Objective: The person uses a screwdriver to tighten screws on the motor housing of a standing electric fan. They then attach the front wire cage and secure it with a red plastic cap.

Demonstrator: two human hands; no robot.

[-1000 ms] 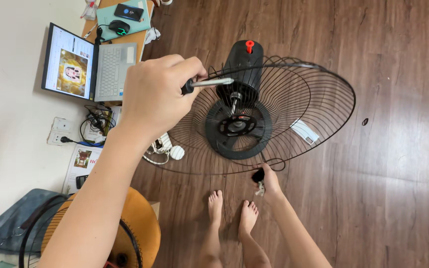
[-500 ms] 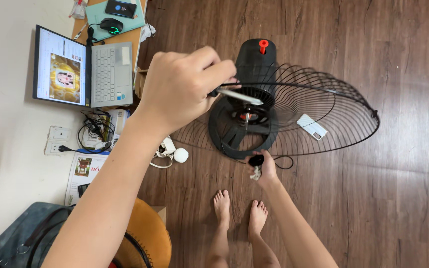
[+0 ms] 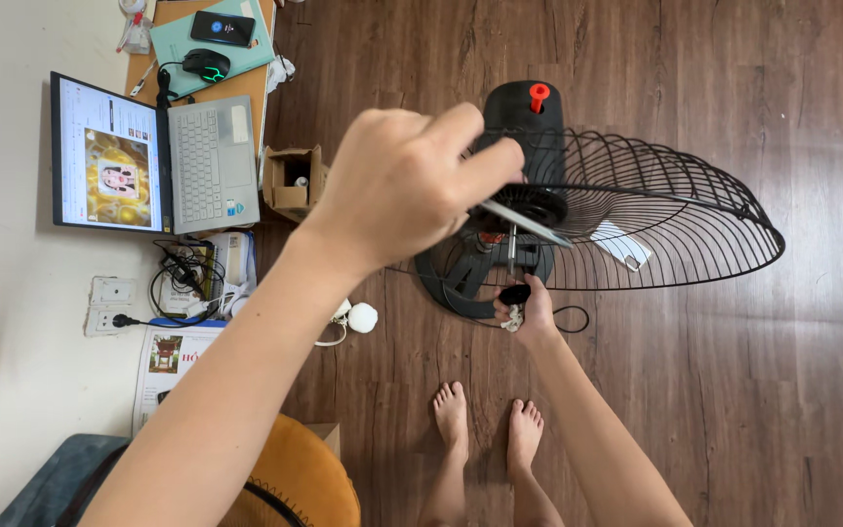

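At frame centre, left hand (image 3: pixel 407 185) clamps a screwdriver (image 3: pixel 529 222) angled toward 4 o'clock into the fan's wire guard (image 3: pixel 675 210), right hand (image 3: pixel 531 310) pinches small parts at 6 o'clock; tip may slip off the hub.

Head camera, steeply downward, over wooden floor (image 3: pixel 734 390)

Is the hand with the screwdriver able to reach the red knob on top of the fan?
Probably yes. The left hand with the screwdriver is right beside the black motor, and the red knob sits on the open side, outside the wire guard, with nothing covering it.
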